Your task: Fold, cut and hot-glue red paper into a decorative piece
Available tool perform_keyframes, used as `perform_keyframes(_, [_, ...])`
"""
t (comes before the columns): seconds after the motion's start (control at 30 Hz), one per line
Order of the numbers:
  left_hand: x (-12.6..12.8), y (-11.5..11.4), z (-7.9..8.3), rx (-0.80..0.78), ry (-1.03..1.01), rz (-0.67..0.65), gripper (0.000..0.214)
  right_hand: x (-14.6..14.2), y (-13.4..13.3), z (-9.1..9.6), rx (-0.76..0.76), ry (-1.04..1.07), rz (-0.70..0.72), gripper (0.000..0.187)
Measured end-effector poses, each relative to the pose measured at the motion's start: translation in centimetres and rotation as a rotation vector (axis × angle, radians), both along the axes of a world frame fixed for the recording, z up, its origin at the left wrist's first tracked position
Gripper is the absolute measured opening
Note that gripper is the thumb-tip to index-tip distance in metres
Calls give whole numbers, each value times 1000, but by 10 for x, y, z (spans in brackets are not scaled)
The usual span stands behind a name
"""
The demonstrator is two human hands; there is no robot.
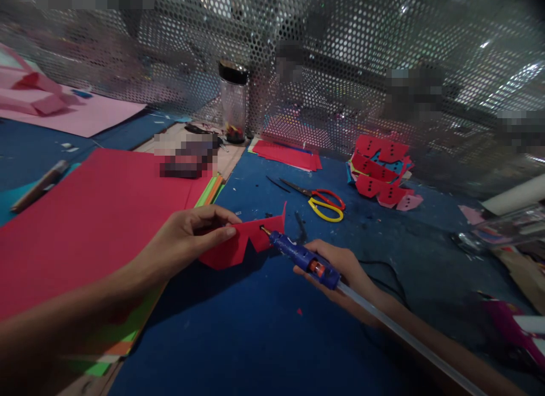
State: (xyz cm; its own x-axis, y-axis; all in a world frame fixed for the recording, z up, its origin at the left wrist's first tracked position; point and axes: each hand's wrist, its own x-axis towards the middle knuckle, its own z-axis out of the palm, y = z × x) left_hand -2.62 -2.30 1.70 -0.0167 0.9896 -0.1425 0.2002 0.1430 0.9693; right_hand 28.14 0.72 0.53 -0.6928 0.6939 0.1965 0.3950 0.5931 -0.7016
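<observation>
Between thumb and fingers, my left hand (200, 231) pinches a folded red paper piece (227, 251) with a notch in its lower edge. My right hand (340, 265) is wrapped around a blue hot glue gun (298, 253), a long clear glue stick (400, 330) running out of its rear. The gun's nozzle is at the paper's right part, beside a dark spot; whether it touches cannot be made out. Scissors (315, 196) with one red and one yellow handle lie beyond the paper, blades partly open.
Stacked coloured sheets (128, 191), red on top, lie at left. A black-lidded jar (234, 103) stands before the perforated metal screen (340, 55). Red strips (285, 155) and dotted, folded paper pieces (381, 169) lie at the back. A dark cable (394, 271) runs behind my right hand.
</observation>
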Motion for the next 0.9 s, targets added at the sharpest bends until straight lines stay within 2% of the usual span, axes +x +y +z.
perform_keyframes(0.33, [2, -2, 1, 12, -24, 40, 32, -1, -3, 3, -29, -21, -55, 27])
perform_keyframes(0.5, [0, -1, 1, -21, -33, -18, 33, -3, -5, 3, -33, -3, -76, 20])
perform_keyframes(0.67, [1, -2, 1, -9, -15, 10, 32, -3, -4, 3, -42, 3, -72, 24])
perform_keyframes(0.9, [-2, 0, 0, -26, -32, -36, 34, -1, -4, 3, -26, -41, -74, 25])
